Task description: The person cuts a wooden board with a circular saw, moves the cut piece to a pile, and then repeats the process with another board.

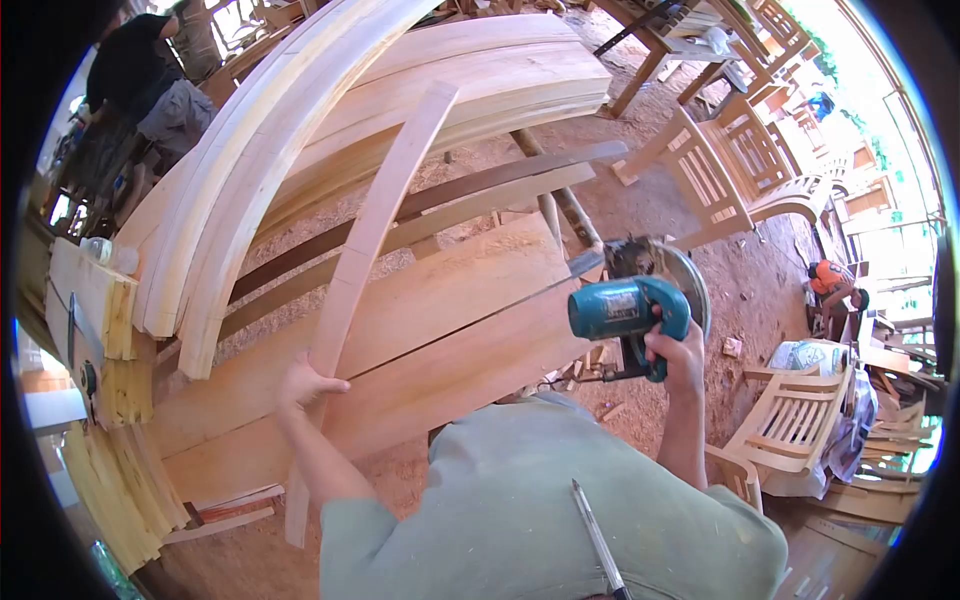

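Note:
My right hand [680,350] is wrapped round the rear handle of a teal circular saw [612,306]. The saw is beyond the right end of two wide planks [470,335], its round guard facing away to the right. A long narrow wooden strip [375,220] lies slantwise across the planks. My left hand [308,385] grips this strip near its lower end, thumb over the top; the other fingers are mostly hidden. Faint marks cross the strip. Whether the saw blade is turning cannot be seen.
Curved boards [240,170] and a stack of long planks [490,75] lie beyond the strip. Thick timber ends [115,390] stand at left. Wooden chairs [710,180] and a slatted bench [795,425] are on the right. One person [130,70] is at upper left, another [832,285] bends at far right.

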Demonstrator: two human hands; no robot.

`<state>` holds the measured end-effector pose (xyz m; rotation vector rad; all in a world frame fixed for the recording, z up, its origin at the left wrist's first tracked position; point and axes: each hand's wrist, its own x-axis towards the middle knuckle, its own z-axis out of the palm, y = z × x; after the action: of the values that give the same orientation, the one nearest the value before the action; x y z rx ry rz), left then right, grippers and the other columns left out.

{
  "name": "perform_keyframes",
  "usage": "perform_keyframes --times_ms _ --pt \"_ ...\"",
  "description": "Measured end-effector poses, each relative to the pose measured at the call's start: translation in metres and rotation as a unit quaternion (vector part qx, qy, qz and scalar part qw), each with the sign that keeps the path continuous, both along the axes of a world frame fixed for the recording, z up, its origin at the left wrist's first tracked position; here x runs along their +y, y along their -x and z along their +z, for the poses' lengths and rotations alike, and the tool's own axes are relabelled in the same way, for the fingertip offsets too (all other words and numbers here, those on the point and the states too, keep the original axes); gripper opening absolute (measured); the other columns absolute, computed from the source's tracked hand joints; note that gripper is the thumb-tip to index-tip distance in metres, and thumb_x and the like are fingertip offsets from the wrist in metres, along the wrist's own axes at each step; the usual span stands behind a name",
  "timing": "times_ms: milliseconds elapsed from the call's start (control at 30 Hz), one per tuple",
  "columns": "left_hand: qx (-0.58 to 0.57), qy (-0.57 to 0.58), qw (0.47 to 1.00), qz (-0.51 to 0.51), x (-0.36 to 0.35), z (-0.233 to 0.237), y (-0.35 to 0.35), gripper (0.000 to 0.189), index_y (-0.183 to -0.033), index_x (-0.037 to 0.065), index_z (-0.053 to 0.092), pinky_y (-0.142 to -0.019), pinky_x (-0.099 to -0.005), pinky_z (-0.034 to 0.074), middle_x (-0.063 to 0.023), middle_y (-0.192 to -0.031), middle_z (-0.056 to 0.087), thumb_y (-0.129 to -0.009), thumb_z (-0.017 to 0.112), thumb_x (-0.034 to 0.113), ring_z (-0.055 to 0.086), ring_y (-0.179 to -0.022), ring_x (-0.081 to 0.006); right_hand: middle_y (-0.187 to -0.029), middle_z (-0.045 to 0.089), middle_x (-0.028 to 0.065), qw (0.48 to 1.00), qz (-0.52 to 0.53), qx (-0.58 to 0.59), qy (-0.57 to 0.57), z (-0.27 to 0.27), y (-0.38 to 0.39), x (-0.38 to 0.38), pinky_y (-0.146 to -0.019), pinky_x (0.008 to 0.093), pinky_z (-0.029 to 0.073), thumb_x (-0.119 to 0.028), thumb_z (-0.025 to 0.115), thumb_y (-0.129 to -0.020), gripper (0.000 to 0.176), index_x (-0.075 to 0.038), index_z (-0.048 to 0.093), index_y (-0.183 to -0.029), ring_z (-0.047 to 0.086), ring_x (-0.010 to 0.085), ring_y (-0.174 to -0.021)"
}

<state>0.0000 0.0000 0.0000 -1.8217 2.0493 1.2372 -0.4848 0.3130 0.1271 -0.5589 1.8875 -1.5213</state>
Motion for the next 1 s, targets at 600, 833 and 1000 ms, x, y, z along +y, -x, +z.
perform_keyframes --times_ms 600,833,1000 --pt "0.025 0.245 0.963 0.111 0.082 0.089 -0.013 0.067 -0.106 0.003 0.069 -0.085 -0.0365 0.053 -0.0152 -0.105 0.071 -0.043 0.086 0.018 0.067 -0.096 -0.0293 -0.068 0.053 0.0043 0.963 0.156 -0.200 0.087 -0.037 0.019 0.062 -0.056 0.0272 0.047 -0.004 0.058 -0.082 0.044 0.005 0.053 -0.124 0.053 0.0138 -0.056" --pt "0.068 0.175 0.972 0.142 0.080 0.053 0.029 0.068 -0.108 0.003 0.068 -0.085 -0.0376 0.053 -0.0171 -0.106 0.070 -0.045 0.085 0.020 0.066 -0.098 -0.0305 -0.067 0.056 0.0062 0.972 0.230 -0.031 -0.033 0.003 0.026 0.014 -0.049 0.0249 0.044 -0.006 0.065 -0.077 0.033 0.003 0.059 -0.108 0.052 0.0140 -0.049" --pt "0.024 0.175 0.980 0.092 0.062 0.023 0.025 0.074 -0.117 0.006 0.066 -0.092 -0.0432 0.051 -0.0174 -0.114 0.069 -0.049 0.086 0.028 0.065 -0.105 -0.0314 -0.074 0.061 0.0039 0.968 0.240 -0.013 -0.070 -0.009 0.018 0.020 -0.049 0.0257 0.044 -0.006 0.070 -0.076 0.031 0.001 0.063 -0.105 0.056 0.0129 -0.052"
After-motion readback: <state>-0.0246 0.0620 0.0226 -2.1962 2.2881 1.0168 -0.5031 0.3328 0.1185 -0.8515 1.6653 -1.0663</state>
